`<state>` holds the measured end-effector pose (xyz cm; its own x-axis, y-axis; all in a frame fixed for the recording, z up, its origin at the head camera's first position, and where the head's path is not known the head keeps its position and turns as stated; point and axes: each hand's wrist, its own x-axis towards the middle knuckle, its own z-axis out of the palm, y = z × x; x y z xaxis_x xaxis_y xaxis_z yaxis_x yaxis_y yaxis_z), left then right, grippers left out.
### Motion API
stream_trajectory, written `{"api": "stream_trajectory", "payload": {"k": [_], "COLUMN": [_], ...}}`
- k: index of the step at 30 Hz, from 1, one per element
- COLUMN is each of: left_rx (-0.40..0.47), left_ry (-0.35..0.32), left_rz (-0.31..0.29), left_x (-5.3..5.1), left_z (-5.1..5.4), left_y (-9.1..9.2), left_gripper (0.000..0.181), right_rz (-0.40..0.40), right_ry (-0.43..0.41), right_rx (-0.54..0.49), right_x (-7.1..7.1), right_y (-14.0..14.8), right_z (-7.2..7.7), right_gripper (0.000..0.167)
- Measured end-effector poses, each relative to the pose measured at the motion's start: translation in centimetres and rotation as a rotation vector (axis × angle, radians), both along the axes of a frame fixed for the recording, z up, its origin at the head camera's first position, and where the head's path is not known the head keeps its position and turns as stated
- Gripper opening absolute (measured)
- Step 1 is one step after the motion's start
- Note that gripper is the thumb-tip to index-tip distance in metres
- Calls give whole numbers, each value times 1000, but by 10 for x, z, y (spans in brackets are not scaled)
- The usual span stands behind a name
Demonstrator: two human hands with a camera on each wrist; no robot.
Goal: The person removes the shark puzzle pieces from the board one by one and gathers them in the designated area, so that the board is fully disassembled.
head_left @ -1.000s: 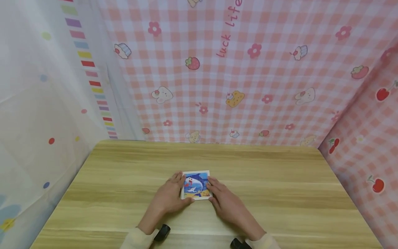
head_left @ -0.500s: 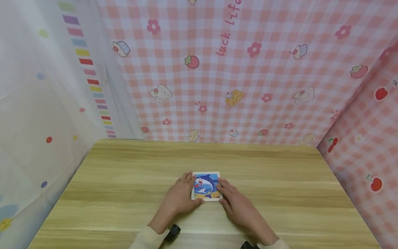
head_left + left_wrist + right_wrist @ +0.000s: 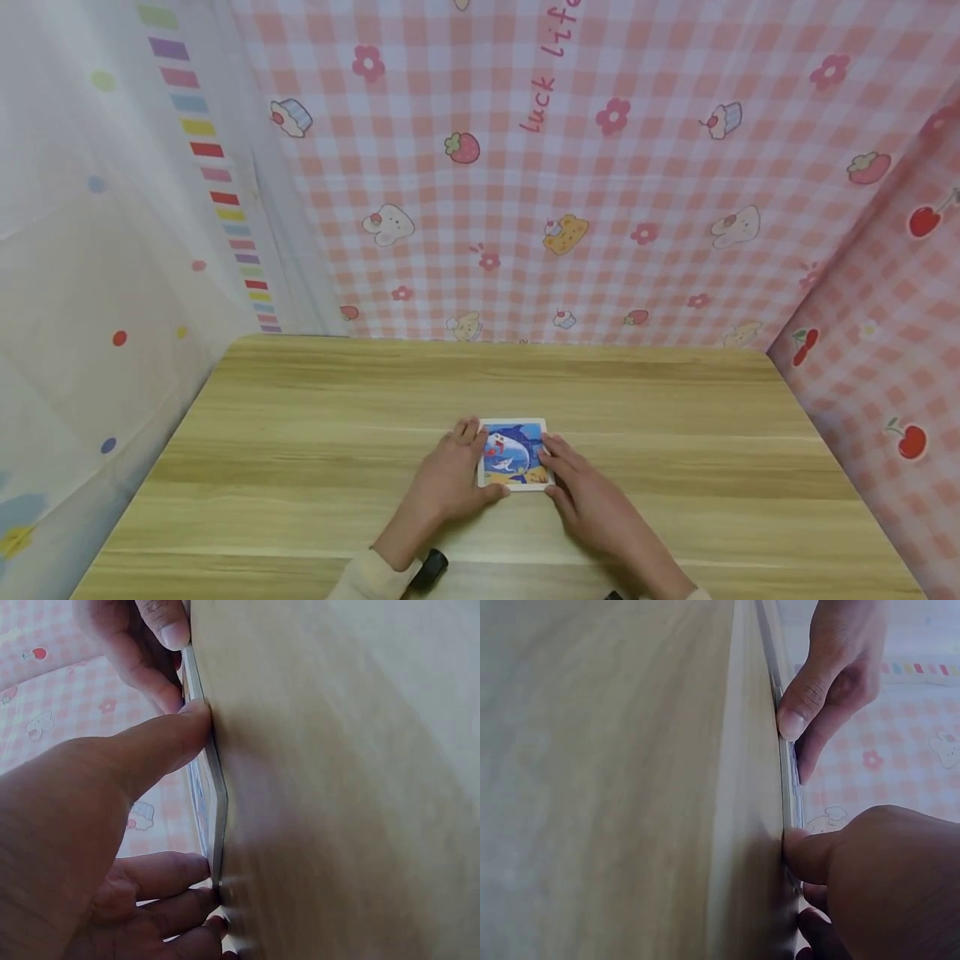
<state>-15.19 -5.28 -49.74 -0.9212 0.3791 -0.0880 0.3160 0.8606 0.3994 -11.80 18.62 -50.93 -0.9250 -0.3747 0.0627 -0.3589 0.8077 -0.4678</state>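
A small square jigsaw puzzle point(image 3: 514, 454) with a white frame and a blue sea-animal picture lies flat on the wooden table. My left hand point(image 3: 450, 477) holds its left side, with the fingers along the left edge and the thumb at the near left corner. On the opposite side my right hand point(image 3: 588, 492) grips the right edge, its thumb by the near right corner. In the left wrist view the puzzle's thin pale edge point(image 3: 219, 810) shows between thumb and fingers. The right wrist view shows both thumbs against the same edge point(image 3: 787, 780).
The wooden table point(image 3: 300, 467) spreads around the hands on all sides. Behind it hangs a pink checked cloth point(image 3: 510, 192). A white dotted cloth point(image 3: 97, 275) borders the left, and another pink checked cloth point(image 3: 892, 358) with cherries borders the right.
Both hands have slid the puzzle to the right across the table and slightly nearer. Their hold on its sides looks the same.
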Motion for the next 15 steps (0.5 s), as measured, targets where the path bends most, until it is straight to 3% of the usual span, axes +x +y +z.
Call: {"api": "stream_trajectory", "payload": {"k": [9, 15], "left_rx": [55, 103], "left_ry": [-30, -14], "left_rz": [12, 0], "left_x": [-1, 2], "left_z": [1, 3], "left_y": [3, -1], "left_gripper": [95, 86], "right_rz": [0, -8], "right_ry": [-21, -23], "right_rx": [3, -63], "right_x": [-3, -11], "right_y": [8, 12], "right_z": [4, 6], "right_gripper": [49, 43]}}
